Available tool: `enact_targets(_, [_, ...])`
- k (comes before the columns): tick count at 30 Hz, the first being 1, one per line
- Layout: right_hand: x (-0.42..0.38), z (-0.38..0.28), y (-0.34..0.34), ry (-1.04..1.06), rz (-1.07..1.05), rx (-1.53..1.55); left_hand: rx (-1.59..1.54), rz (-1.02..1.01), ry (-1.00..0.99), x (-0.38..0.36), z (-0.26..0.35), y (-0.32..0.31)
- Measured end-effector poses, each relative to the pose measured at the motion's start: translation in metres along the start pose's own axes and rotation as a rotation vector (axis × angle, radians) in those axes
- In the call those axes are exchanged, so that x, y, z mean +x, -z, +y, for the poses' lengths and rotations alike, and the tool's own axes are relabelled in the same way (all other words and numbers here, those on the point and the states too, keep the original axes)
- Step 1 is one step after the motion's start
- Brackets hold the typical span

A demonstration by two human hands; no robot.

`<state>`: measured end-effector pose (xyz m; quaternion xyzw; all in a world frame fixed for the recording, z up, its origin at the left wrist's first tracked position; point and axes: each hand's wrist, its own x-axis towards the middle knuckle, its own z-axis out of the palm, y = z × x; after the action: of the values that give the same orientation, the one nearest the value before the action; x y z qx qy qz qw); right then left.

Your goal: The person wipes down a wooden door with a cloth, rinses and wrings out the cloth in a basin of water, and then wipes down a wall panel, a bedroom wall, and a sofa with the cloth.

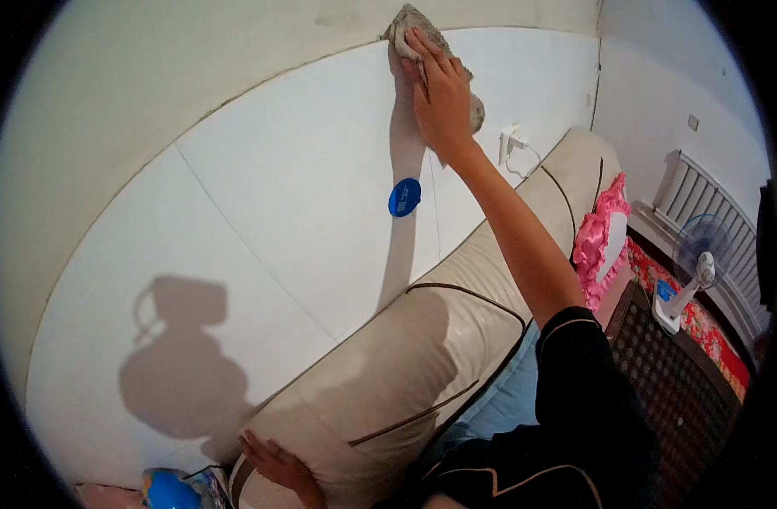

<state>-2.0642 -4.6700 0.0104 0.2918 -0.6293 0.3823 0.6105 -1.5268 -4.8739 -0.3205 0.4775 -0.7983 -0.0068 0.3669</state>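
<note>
A greyish-brown cloth (415,30) is pressed against the wall at the top edge of the white panelling (303,161). My right hand (443,93) lies over it, with the arm stretched up and part of the cloth hanging beside the wrist. Lower down, my left hand (278,468) rests with fingers extended on the beige padded headboard (380,365), near its left end. A round blue sticker (404,197) is on the panelling below the cloth.
A white plug and cable (513,144) sit in a wall socket right of my forearm. Farther right are a pink ruffled pillow (600,242), a small fan (693,276), a brown patterned mat (668,382) and a radiator (702,199). A blue globe-like object (169,490) stands at bottom left.
</note>
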Motion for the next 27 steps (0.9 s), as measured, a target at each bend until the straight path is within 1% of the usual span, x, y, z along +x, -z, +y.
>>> enact_targets(2, [0.002, 0.014, 0.002, -0.063, -0.034, 0.005, 0.015, 0.017, -0.018, -0.002, 0.001, -0.001])
enact_targets(4, [-0.003, 0.014, 0.003, -0.145, -0.057, 0.049, 0.032, 0.032, -0.041, -0.003, 0.0, 0.003])
enact_targets(5, [-0.009, 0.002, 0.004, -0.145, -0.057, 0.048, 0.023, 0.03, -0.041, -0.003, 0.001, 0.006])
enact_targets(7, [-0.013, -0.012, 0.001, 0.091, 0.0, 0.028, -0.003, 0.035, -0.037, -0.002, 0.008, -0.002])
enact_targets(8, [-0.006, -0.001, 0.007, 0.162, -0.001, 0.041, 0.005, 0.031, -0.029, -0.001, 0.005, -0.002])
enact_targets(9, [-0.011, -0.001, 0.006, 0.155, -0.003, 0.045, 0.016, 0.029, -0.02, -0.002, 0.0, 0.001])
enact_targets(11, [-0.005, -0.001, 0.008, -0.249, -0.155, -0.073, 0.011, 0.021, -0.014, -0.002, 0.003, 0.002])
enact_targets(12, [-0.012, -0.003, 0.0, 0.011, -0.108, -0.122, 0.015, 0.013, -0.011, 0.001, 0.004, 0.003])
enact_targets(14, [-0.006, 0.003, -0.002, -0.09, -0.06, 0.059, 0.021, 0.028, -0.029, 0.001, 0.001, -0.007])
enact_targets(15, [-0.004, 0.014, -0.001, -0.256, -0.124, 0.008, 0.046, 0.026, -0.054, -0.001, -0.005, 0.0])
enact_targets(16, [-0.007, 0.02, -0.004, -0.262, -0.133, 0.008, 0.054, 0.019, -0.054, -0.004, -0.006, 0.004])
enact_targets(18, [0.005, 0.01, 0.002, -0.371, -0.008, 0.049, 0.025, -0.002, 0.003, 0.001, 0.005, 0.006])
enact_targets(19, [0.001, 0.008, 0.002, -0.369, -0.004, 0.046, 0.021, -0.001, 0.0, 0.0, 0.002, 0.006])
enact_targets(21, [-0.006, -0.006, 0.005, -0.021, -0.173, -0.114, 0.074, 0.002, -0.037, 0.0, -0.003, 0.002])
enact_targets(22, [-0.006, -0.016, 0.011, 0.121, 0.016, 0.08, 0.062, 0.011, -0.036, 0.0, -0.001, -0.004])
enact_targets(23, [0.0, -0.007, 0.009, 0.122, 0.021, 0.079, 0.053, 0.015, -0.026, 0.0, -0.003, -0.004])
enact_targets(25, [0.005, 0.021, 0.002, -0.284, 0.002, 0.073, 0.054, 0.02, -0.021, -0.001, -0.005, 0.004])
enact_targets(26, [0.003, 0.018, -0.003, -0.232, 0.017, 0.03, 0.06, 0.007, -0.005, -0.001, 0.002, 0.007])
enact_targets(27, [-0.001, -0.003, 0.002, -0.136, -0.01, 0.039, 0.062, -0.008, 0.007, -0.001, 0.007, 0.008])
